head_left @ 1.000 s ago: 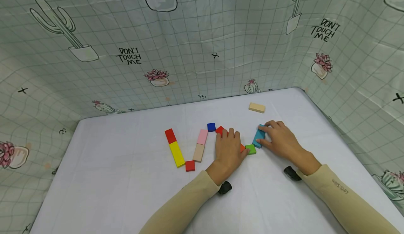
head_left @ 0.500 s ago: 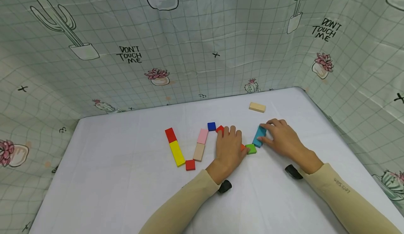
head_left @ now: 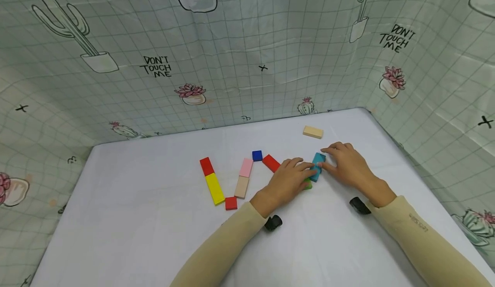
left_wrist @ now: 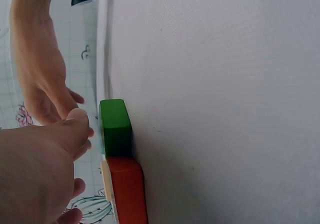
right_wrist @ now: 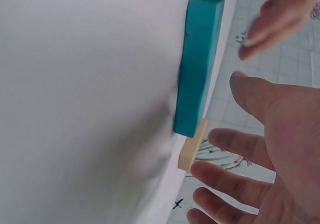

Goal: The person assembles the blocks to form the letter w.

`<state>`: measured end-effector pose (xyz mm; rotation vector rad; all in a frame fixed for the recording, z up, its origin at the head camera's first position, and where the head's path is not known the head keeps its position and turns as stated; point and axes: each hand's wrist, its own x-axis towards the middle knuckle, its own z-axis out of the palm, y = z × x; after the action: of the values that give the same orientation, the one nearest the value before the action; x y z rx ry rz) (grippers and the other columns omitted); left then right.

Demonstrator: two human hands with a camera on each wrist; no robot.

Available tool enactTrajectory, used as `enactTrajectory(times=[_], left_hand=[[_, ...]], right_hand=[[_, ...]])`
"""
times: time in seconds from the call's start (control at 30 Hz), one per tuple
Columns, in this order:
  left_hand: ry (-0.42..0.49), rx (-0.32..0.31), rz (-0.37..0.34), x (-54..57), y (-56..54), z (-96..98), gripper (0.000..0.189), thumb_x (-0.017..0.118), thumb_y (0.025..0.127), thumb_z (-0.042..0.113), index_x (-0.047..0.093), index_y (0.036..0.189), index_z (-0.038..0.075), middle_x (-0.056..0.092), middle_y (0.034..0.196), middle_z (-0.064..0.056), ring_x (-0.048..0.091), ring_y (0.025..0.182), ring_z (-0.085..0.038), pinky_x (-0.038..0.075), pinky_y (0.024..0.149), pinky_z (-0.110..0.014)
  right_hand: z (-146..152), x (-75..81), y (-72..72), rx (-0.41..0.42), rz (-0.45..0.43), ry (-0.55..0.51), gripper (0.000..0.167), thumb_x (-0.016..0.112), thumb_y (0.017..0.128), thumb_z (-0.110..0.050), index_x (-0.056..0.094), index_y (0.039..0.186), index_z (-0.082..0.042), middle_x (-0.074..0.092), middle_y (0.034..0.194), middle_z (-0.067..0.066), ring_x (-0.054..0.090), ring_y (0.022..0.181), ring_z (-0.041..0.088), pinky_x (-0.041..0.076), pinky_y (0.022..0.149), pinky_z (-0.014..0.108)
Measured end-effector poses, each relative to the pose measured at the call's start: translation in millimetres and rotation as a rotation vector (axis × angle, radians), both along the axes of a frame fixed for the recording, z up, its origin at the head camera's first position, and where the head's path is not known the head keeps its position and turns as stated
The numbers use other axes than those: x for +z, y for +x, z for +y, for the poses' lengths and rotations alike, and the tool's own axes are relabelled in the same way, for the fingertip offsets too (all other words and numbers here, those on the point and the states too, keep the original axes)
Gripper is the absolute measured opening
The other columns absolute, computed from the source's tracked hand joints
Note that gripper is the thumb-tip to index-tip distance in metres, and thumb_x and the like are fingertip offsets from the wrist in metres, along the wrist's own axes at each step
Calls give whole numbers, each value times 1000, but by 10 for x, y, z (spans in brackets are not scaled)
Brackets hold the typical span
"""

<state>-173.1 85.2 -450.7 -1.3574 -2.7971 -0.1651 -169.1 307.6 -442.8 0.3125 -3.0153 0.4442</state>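
A light-blue rectangular block (head_left: pixel 319 158) lies on the table, its near end by a green block (head_left: pixel 308 185). My left hand (head_left: pixel 286 184) is stretched over the green block, fingers reaching toward the light-blue block's left side; contact cannot be told. It hides the orange-red block (left_wrist: pixel 127 189), which the left wrist view shows end to end with the green one. My right hand (head_left: pixel 349 166) hovers at the light-blue block's right side with fingers spread. In the right wrist view, its thumb and fingers stand apart from the block (right_wrist: pixel 197 69). Neither hand grips anything.
Leftward, a zigzag of flat blocks includes a red block (head_left: pixel 271 163), dark-blue square (head_left: pixel 257 155), pink block (head_left: pixel 246 167), beige block (head_left: pixel 242 187), red square (head_left: pixel 231 203), yellow block (head_left: pixel 215 189) and another red block (head_left: pixel 206 166). A plain wooden block (head_left: pixel 313 132) lies near the back edge.
My left hand has turned and shifted right, uncovering more of the red block and covering the green one. My right fingers have come away from the light-blue block, which stays in place.
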Motion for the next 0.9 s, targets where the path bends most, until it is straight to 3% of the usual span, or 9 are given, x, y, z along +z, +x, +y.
enactTrajectory(times=[0.3,0.57,0.9], left_hand=[[-42,5,-12,-26,-14,9,43,63,107,38,63,149,30,54,158,11,44,148,-18,34,123,-34],[-53,11,-17,-43,-13,11,41,62,107,37,65,148,29,54,157,11,44,147,-18,34,122,-34],[-71,6,14,-57,-16,23,40,62,108,37,66,146,31,55,156,12,44,147,-17,34,122,-34]], right_hand=[[48,75,-173,-13,5,-32,51,75,100,-26,64,138,7,59,136,32,53,124,53,48,101,67],[72,73,-458,-19,32,-38,46,71,101,-15,62,140,7,57,141,32,53,125,52,47,103,65],[95,10,-785,15,-6,9,45,67,102,-5,59,144,7,54,148,31,50,131,52,44,109,64]])
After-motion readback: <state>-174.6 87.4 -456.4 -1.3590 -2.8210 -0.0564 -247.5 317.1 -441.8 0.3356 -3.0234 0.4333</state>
